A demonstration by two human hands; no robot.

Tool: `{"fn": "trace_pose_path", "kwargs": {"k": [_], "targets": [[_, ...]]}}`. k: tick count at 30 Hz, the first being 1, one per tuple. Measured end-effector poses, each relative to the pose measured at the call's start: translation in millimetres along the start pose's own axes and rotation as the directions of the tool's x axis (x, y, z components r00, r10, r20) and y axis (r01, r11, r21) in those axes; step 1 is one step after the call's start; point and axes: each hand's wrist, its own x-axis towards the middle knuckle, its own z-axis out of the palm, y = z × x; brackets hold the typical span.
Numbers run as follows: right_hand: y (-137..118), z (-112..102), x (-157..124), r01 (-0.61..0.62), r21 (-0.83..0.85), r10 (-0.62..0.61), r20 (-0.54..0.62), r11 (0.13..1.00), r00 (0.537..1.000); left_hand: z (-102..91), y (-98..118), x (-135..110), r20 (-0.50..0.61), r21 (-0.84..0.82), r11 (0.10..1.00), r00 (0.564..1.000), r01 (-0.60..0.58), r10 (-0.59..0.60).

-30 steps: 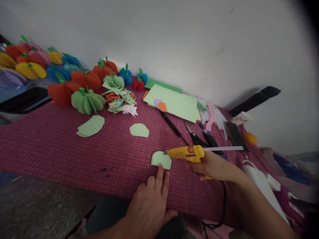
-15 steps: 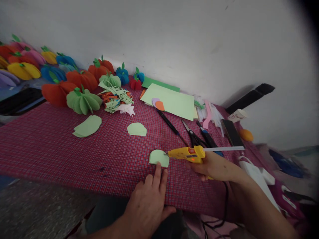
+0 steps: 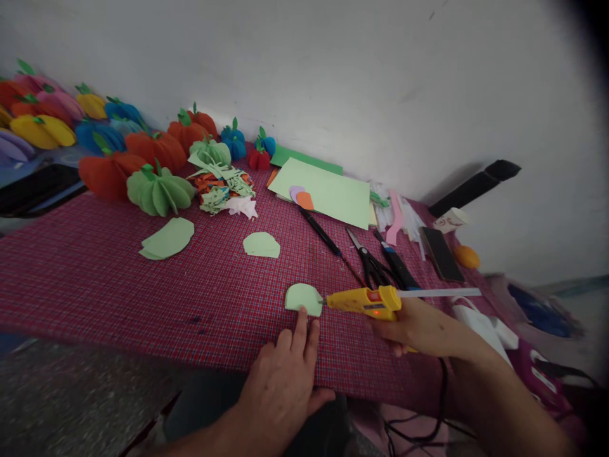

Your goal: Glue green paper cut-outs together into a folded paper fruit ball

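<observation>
Under the fingertips of my left hand (image 3: 280, 374) lies a small pale green paper piece (image 3: 303, 298), flat on the checked tablecloth. The fingers of that hand are stretched out and hold nothing. My right hand (image 3: 413, 327) is wrapped round the handle of a yellow glue gun (image 3: 364, 301). Its nozzle is at the right edge of the paper piece, and a long white glue stick (image 3: 440, 292) sticks out of its back. Two more groups of cut pale green pieces lie farther off, one in the middle (image 3: 261, 245) and a larger one (image 3: 169, 239) to the left.
Scissors (image 3: 368, 257), a blue-black cutter (image 3: 398, 261) and a black pen-like tool (image 3: 321, 233) lie beyond the glue gun. Green sheets (image 3: 328, 190) and paper scraps (image 3: 223, 190) are at the back. Paper pumpkins (image 3: 159, 190) crowd the left. A phone (image 3: 442, 254) lies right.
My right hand has drawn the glue gun to the right and slightly down, from over the paper piece to its right edge. My left hand stays in place.
</observation>
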Motion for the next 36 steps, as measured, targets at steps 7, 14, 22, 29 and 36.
{"fn": "trace_pose_path", "kwargs": {"k": [7,14,22,29,36], "targets": [[2.4,2.9,-3.7,-0.001,-0.034,0.001,0.012,0.999,1.0,0.3,0.0,-0.4,-0.007,0.017,1.0,1.0,0.0,0.0],[7.2,4.3,-7.6,-0.02,-0.05,0.021,0.026,0.999,0.999,-0.4,-0.6,-0.9,-0.01,0.013,1.0,1.0,-0.006,0.006],[6.0,5.8,-10.4,-0.024,-0.075,0.027,0.05,0.997,0.998,-1.3,-0.1,-1.3,-0.014,0.009,1.0,1.0,-0.003,0.003],[4.9,4.7,-8.8,-0.019,-0.103,0.024,0.045,0.994,0.999,-1.5,-0.1,-0.8,-0.008,0.009,1.0,1.0,-0.003,0.004],[2.6,3.4,-3.5,-0.005,-0.041,0.005,0.014,0.999,1.0,1.2,-0.7,-0.7,-0.014,0.0,1.0,1.0,-0.005,0.005]]}}
